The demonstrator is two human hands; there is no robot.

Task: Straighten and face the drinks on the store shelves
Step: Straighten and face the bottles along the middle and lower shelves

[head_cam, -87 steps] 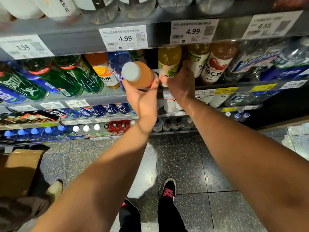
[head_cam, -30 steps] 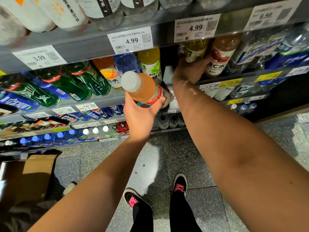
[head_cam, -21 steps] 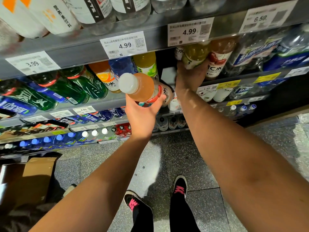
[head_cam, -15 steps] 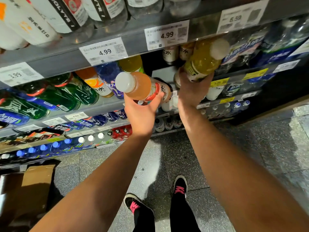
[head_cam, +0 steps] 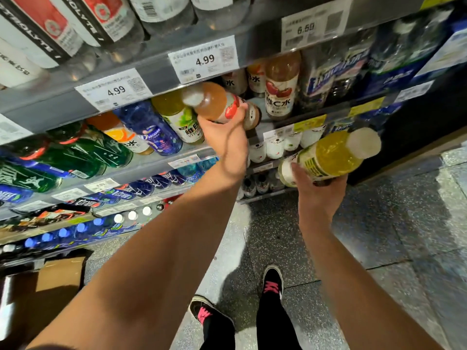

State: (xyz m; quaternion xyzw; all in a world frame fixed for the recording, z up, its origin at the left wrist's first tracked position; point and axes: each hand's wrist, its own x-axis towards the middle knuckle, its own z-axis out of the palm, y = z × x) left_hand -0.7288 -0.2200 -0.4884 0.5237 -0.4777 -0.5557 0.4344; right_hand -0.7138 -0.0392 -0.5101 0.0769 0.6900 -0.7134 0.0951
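My left hand [head_cam: 225, 137] grips an amber drink bottle [head_cam: 214, 102] with a white cap and a red fruit label, tilted, at the open gap in the 4.99 shelf. My right hand [head_cam: 318, 190] grips a yellow drink bottle [head_cam: 331, 155] with a white cap, held off the shelf, lower and to the right, cap pointing right. A matching amber bottle [head_cam: 280, 84] stands upright on the shelf right of the gap. A yellow-green bottle [head_cam: 177, 117], a blue bottle [head_cam: 149, 127] and an orange bottle [head_cam: 121, 135] lean on the shelf to the left.
The shelf edge [head_cam: 156, 79] above carries price tags. Green bottles [head_cam: 83, 152] lie at the left. Lower shelves hold white-capped and blue-capped bottles [head_cam: 131, 215]. A cardboard box [head_cam: 50, 286] stands on the speckled floor at lower left. My black shoes [head_cam: 273, 281] are below.
My right hand pulled the yellow bottle out of the shelf and down to the right. My left hand raised the amber bottle toward the freed gap. The view shifted right.
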